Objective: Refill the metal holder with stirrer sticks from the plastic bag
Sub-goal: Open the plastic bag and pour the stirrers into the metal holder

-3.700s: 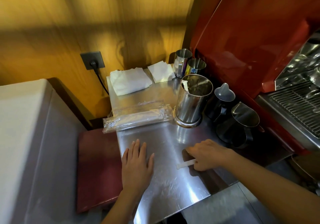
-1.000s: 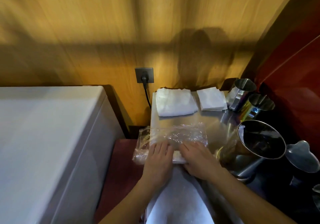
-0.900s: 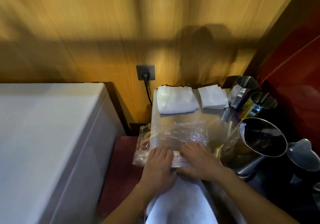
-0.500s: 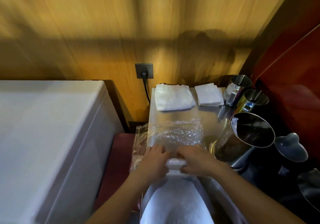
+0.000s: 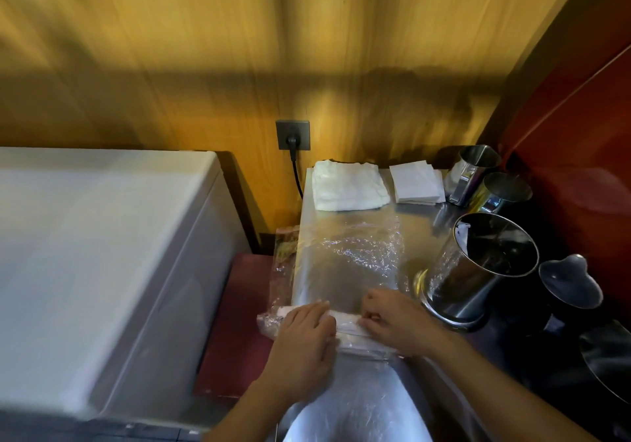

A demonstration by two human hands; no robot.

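A clear plastic bag [image 5: 348, 257] lies flat on the steel counter [image 5: 420, 223], its far part crinkled and spread out. At its near end a pale bundle of stirrer sticks [image 5: 345, 322] shows through the plastic. My left hand [image 5: 304, 332] presses down on the left part of that bundle. My right hand [image 5: 389, 318] grips its right part through the bag. The tall round metal holder [image 5: 478, 271] stands just right of my right hand, its mouth dark; a small white scrap rests at its rim.
A folded white cloth [image 5: 348, 185] and a napkin stack [image 5: 416, 183] lie at the counter's back. Two small steel cups [image 5: 478, 172] and dark pitchers [image 5: 566, 284] stand along the red machine [image 5: 580, 107]. A white appliance [image 5: 95, 257] sits left, over a red ledge [image 5: 235, 332].
Both hands have drawn the stick bundle toward me inside the bag, and the bag's empty far part has spread flatter. My hands sit slightly wider apart on the bundle.
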